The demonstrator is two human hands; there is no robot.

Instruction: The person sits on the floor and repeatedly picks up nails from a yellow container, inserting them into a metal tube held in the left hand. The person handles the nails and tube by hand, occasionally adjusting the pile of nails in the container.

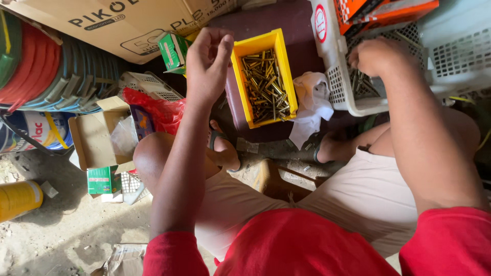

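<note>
**Two hands at bins of brass-coloured fasteners**

Seen from the head camera, a person in a red shirt and pale shorts sits low over a dusty concrete floor [66,230], bare knees apart and sandalled feet below. The left hand [207,64] is raised beside the yellow rectangular plastic bin [236,56], fingers curled loosely inward and thumb drawn toward them; whether anything is pinched there cannot be made out. The bin is filled with a jumble of brass-coloured metal screws [266,84], too small to tell apart singly.

The right hand [378,55] is closed in a loose fist inside the white perforated plastic basket [340,87], knuckles up, resting on or just over a smaller heap of similar metal pieces [364,86]. Its palm is hidden, so what it grips, if anything, stays unclear.

A crumpled white cloth [313,99] lies between bin and basket. Orange cardboard boxes [383,13] are cut off at the top edge. At left, a large brown cardboard carton [128,25] runs out of frame above a stack of red and blue plastic rims [51,71], an open small cardboard box [97,138], a red plastic bag [158,110], small green cartons [102,180] and a yellow cylindrical can [18,199], partly cropped.
</note>
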